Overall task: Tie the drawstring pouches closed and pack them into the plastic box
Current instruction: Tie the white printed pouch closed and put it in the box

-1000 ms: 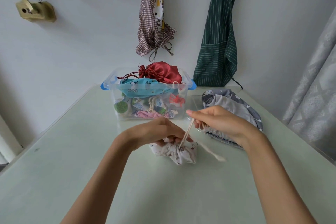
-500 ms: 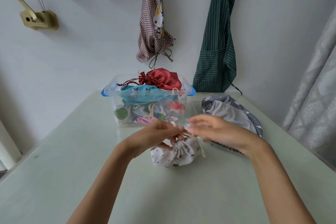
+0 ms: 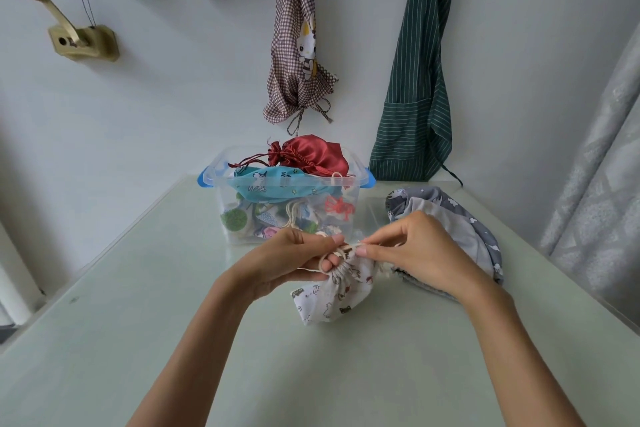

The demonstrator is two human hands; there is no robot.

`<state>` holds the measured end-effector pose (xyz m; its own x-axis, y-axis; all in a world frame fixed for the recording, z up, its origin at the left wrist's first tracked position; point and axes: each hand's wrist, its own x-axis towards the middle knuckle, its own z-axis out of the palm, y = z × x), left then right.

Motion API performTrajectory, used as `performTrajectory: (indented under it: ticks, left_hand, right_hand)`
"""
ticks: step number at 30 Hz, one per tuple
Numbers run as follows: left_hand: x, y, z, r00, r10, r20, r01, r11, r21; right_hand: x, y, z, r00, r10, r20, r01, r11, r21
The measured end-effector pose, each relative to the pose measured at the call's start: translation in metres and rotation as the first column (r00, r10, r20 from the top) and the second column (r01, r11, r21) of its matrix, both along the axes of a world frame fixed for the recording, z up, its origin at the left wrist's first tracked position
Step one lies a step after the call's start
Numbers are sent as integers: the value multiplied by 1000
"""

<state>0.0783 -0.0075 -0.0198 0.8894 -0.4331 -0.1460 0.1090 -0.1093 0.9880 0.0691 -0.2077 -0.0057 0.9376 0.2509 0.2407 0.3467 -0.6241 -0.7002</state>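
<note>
A small white printed pouch lies on the pale green table, its gathered neck lifted toward the box. My left hand grips the neck, with the cream drawstring looped round its fingers. My right hand pinches the drawstring at the neck's right side. Behind them stands the clear plastic box with blue latches, holding several tied pouches; a red satin pouch and a blue printed pouch lie on top.
A grey patterned pouch lies flat right of the box, partly behind my right hand. Aprons hang on the wall behind. A curtain hangs along the table's right edge. The table has bare surface near me and at left.
The pouch has been raised and turned so its neck points up toward the box. My right hand has let go of the long pulled cord and now pinches close at the neck, beside my left hand.
</note>
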Motion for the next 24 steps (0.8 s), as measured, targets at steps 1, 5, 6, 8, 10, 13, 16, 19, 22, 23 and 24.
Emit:
performTrajectory:
  ticks: [1,5,6,8,10,13,16,19,22,23,24]
  left_hand:
    - [0,0,0,1000,11,-25,-12,999,-34]
    - [2,-2,-1,991,74,-109,-92,980,-174]
    - [2,-2,0,989,83,-124,-108,973,-206]
    - [1,-3,1,982,105,-154,-141,959,-246]
    - [0,-3,1,978,127,-165,-165,957,-240]
    - [-2,-3,2,984,120,-132,-145,968,-204]
    - [-2,-3,2,990,129,-66,-139,974,-182]
    - [-2,-1,2,984,166,59,-157,979,-129]
    - [-1,1,2,951,217,220,-206,976,-71]
    - [-1,1,1,935,232,269,-224,973,-59]
    - [-2,0,1,916,249,314,-246,968,-51]
  right_hand:
    - [0,0,2,999,-19,37,19,1000,22]
    - [-8,1,14,997,77,21,-79,991,110]
    - [-11,2,16,991,130,-2,-129,986,104]
    - [-16,7,18,978,202,-42,-200,979,45]
    - [-19,9,20,973,221,-65,-222,975,-11]
    - [-11,7,16,992,124,21,-123,991,-48]
    - [-3,10,9,993,111,-30,-111,994,22]
    - [1,13,-1,978,179,-106,-175,984,41]
    - [4,12,-4,983,126,-134,-119,991,63]
    - [4,12,-5,981,125,-146,-116,991,69]
    - [4,13,-6,978,127,-164,-116,991,71]
